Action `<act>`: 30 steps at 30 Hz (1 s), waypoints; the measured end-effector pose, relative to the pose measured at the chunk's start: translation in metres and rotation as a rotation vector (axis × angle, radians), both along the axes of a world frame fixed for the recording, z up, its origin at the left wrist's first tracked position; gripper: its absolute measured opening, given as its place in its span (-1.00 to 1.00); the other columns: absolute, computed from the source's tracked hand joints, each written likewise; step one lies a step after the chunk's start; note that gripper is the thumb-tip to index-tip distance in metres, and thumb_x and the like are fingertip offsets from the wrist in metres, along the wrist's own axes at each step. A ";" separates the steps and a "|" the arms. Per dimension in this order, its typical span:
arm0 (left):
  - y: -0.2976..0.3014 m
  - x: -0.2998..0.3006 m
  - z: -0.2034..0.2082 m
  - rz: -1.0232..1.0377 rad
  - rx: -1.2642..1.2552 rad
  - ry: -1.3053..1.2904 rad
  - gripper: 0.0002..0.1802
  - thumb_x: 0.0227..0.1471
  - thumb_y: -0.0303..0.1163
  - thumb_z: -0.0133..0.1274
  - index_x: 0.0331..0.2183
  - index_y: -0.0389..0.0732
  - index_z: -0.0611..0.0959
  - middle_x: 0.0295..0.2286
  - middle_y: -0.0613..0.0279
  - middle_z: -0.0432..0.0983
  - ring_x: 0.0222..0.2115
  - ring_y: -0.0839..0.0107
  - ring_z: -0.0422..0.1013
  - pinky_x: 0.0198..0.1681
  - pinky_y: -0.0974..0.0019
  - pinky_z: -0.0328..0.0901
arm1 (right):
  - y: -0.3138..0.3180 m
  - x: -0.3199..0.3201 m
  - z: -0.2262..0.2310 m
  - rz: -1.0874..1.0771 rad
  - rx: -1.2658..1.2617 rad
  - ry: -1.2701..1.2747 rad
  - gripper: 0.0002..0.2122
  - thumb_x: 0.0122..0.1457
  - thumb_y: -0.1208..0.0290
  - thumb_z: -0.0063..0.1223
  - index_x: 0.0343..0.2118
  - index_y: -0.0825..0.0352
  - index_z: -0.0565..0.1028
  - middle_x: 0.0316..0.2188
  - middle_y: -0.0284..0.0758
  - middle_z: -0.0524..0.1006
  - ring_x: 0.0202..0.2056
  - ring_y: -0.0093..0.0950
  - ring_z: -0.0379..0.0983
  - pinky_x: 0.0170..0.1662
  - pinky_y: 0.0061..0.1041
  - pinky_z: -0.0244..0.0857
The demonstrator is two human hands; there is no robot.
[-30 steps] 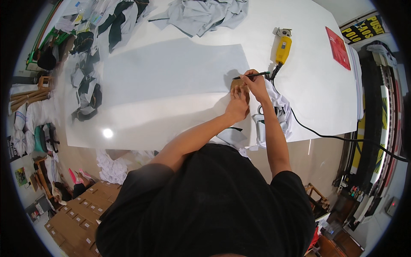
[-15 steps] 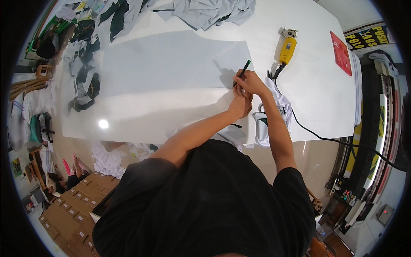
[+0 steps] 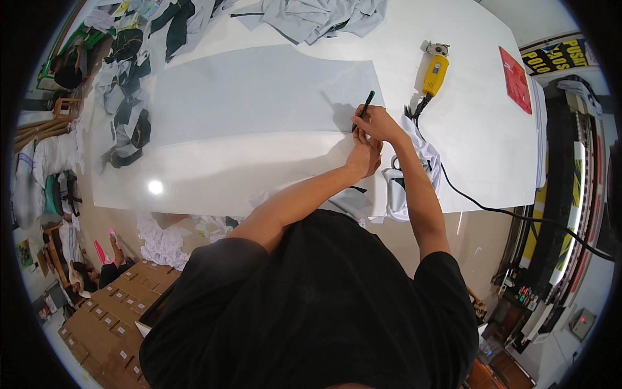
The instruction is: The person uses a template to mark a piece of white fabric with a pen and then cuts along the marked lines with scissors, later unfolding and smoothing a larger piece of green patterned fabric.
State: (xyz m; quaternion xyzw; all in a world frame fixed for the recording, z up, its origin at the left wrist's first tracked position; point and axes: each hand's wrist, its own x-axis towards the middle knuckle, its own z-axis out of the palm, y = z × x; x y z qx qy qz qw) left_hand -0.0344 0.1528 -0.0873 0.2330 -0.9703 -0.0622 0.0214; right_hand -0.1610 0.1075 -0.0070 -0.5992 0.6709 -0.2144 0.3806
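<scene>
Pen point(image 3: 367, 105), dark with a green cap, stands tilted in the right hand point(image 3: 378, 123), its long axis running from the fingers up and slightly to the right, its lower end down at the right-hand end of the pale grey sheet point(image 3: 259, 94). Head view: the right hand is closed round the pen's lower part. The left hand point(image 3: 364, 155) lies just beside and below it, fingers curled, pressing flat on the white table point(image 3: 479, 136); whether it grips anything cannot be told. Both hands sit near the table's near edge, toward its right half; the right hand is the nearer to the pen. The grey sheet stretches away to the left from the hands. Just right of the hands lie folded white cloth point(image 3: 421, 162) and a black cable point(image 3: 492, 211) that hangs over the near edge. The cable leads to a yellow cutting tool point(image 3: 435, 72) toward the far edge. A red card point(image 3: 516, 79) lies near the right edge; crumpled grey fabric point(image 3: 324, 16) lies at the far edge.
</scene>
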 end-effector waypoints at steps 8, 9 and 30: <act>-0.002 -0.001 0.012 -0.022 0.023 -0.082 -0.35 0.25 -0.10 -0.24 0.17 -0.42 0.33 0.22 -0.38 0.06 0.21 -0.58 -0.04 0.23 -0.58 -0.28 | -0.004 -0.006 -0.010 -0.002 -0.013 0.055 -0.77 0.22 0.32 0.13 -0.35 0.44 0.51 -0.57 -0.22 0.60 -0.52 -0.45 0.55 -0.36 -0.48 0.40; -0.002 -0.001 0.015 -0.021 0.016 -0.083 -0.33 0.25 -0.10 -0.25 0.18 -0.43 0.32 0.23 -0.39 0.05 0.21 -0.58 -0.04 0.23 -0.58 -0.28 | -0.004 -0.006 -0.011 -0.031 -0.022 0.040 -0.77 0.22 0.32 0.13 -0.35 0.44 0.52 -0.57 -0.21 0.60 -0.52 -0.45 0.55 -0.36 -0.47 0.40; -0.003 -0.002 0.020 -0.029 0.141 0.054 -0.30 0.11 -0.13 0.01 0.09 -0.52 0.39 0.13 -0.52 0.03 0.18 -0.68 -0.06 0.22 -0.52 -0.11 | 0.027 -0.085 -0.048 -0.577 -0.384 0.065 -0.75 0.25 0.29 0.10 -0.37 0.44 0.55 -0.53 -0.11 0.63 -0.44 -0.23 0.63 -0.33 -0.35 0.45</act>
